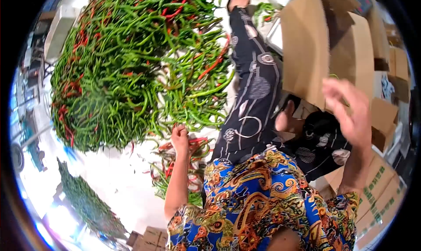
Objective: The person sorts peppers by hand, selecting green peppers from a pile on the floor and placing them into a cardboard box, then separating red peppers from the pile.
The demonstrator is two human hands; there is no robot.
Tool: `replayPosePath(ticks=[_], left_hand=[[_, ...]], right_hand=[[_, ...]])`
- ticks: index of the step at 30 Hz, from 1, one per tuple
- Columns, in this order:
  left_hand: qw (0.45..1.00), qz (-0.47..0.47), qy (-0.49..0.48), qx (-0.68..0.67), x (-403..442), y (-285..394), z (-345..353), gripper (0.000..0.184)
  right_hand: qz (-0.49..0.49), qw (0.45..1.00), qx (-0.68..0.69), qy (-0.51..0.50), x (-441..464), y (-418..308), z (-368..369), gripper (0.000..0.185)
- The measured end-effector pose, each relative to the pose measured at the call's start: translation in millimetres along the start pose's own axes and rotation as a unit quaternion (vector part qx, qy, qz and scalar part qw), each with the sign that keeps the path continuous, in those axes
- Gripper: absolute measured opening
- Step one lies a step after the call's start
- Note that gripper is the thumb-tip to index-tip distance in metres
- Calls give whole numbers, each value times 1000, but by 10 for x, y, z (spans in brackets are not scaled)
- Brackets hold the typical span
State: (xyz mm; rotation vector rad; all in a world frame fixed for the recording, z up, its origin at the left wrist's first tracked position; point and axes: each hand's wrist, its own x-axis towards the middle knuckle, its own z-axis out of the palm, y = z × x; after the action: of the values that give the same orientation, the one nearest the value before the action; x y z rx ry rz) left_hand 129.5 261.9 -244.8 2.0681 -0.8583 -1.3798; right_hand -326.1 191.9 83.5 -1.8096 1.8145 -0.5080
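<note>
A large heap of long green chili peppers [131, 71], mixed with red ones, spreads over the pale floor. My left hand [180, 139] is at the near edge of the heap with its fingers pinched together; what they hold is too small to make out. Just below that hand lies a smaller pile of red and green chili peppers [169, 172]. My right hand [348, 108] is raised beside the opening of a tall cardboard box [305, 45], its fingers smeared by motion. A thin green bit [334, 76] shows just above its fingertips.
My outstretched leg in patterned dark trousers [256, 75] lies between the heap and the box. Another pile of green peppers [90, 202] is at the lower left. More cardboard boxes [383, 119] stand at right. A white foam box [61, 32] stands at upper left.
</note>
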Motion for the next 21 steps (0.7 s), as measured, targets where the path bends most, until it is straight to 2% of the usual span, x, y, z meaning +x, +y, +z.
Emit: replayPosePath(ticks=[2,3,4,6,8,10,12,13,14,16,17,21], left_hand=[[997,8,40,66,40,-127,33,17],[994,46,56,87,88,-169,87,18],[988,82,70,108,123,-64,191,19],[977,96,85,171,179,330,394,24],[939,241,104,222,445,413,565,31],[905,324,128,243,699,540,746,32],[865,407,123,267,813,741,857,33],[840,448,114,285,817,821,912,35],[819,468,88,320,792,875,964,29],[786,442,-35,430,786,794,1075,22],[766,455,-38,453,802,646,1131,17],[790,477,-15,384,720,771,1171,18]], right_hand=[[-17,996,67,-55,-32,-216,190,28],[-35,990,110,-83,-29,-265,301,28],[-51,981,150,-111,-2,-309,454,28],[-57,973,171,-142,87,-376,757,26],[-78,962,214,-154,148,-382,1063,24],[-74,958,212,-177,184,-441,1270,27],[-120,963,208,-127,195,-464,1497,24],[-120,961,209,-133,207,-490,1542,23],[-119,960,211,-138,210,-499,1586,22],[-122,959,214,-140,177,-446,1713,21],[-126,958,216,-141,163,-427,1748,21],[-98,960,232,-124,176,-391,1763,21]])
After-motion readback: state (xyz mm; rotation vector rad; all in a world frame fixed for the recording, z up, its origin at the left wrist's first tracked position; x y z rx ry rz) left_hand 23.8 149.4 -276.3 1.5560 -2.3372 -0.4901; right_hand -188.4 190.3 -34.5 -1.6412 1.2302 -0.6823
